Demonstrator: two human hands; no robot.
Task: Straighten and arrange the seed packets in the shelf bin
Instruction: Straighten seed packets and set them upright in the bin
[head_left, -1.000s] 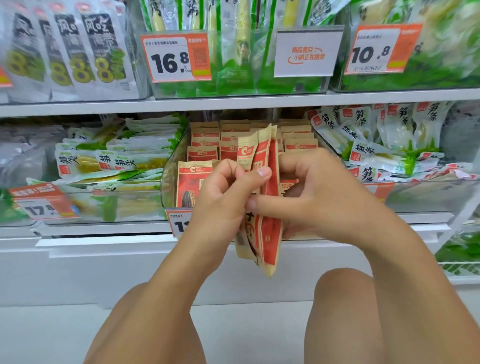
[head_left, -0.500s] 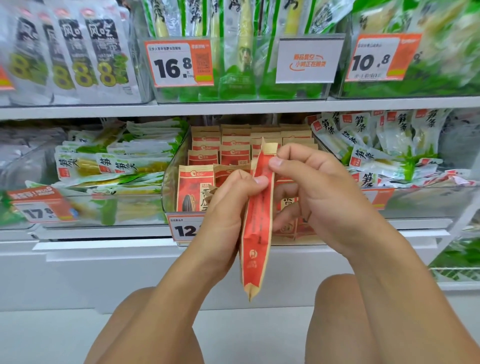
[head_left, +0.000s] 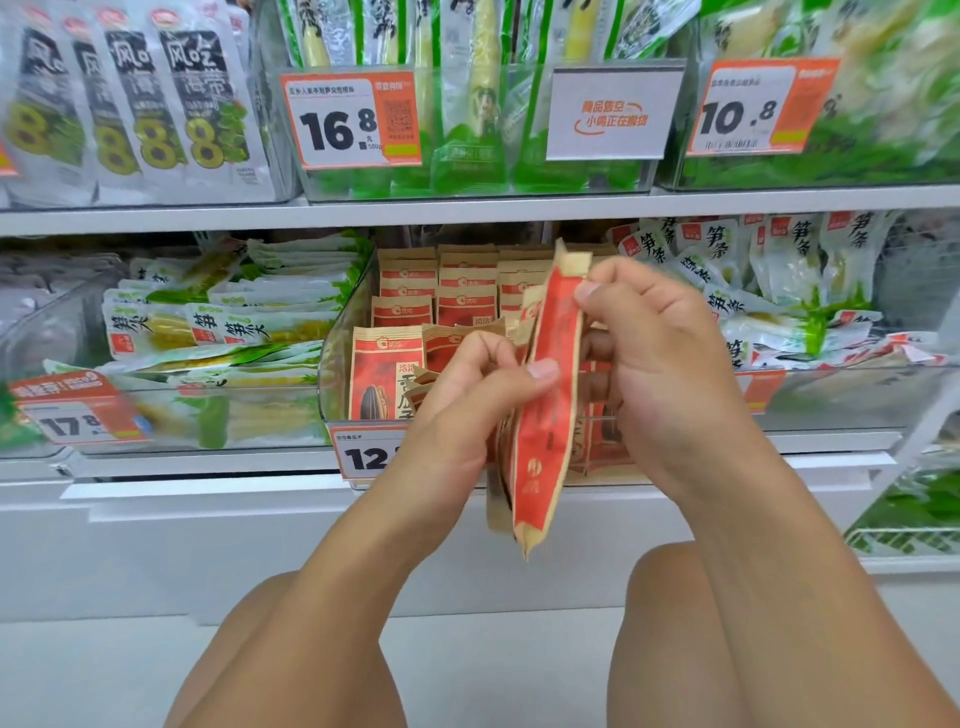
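Left hand (head_left: 467, 384) and right hand (head_left: 660, 364) both pinching upright sunflower seed packets (head_left: 545, 415) edge-on, fingers curled — clear shelf bin (head_left: 332, 364) at 12 o'clock behind.

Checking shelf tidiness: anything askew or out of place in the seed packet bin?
Yes. Both the left hand and right hand hold a bunch of seed packets edge-on, out in front of the clear bin. Inside, a loose packet leans tilted beside the upright front packet. Back rows look straight.

Two hands (head_left: 467, 395) — four price tags (head_left: 350, 119)
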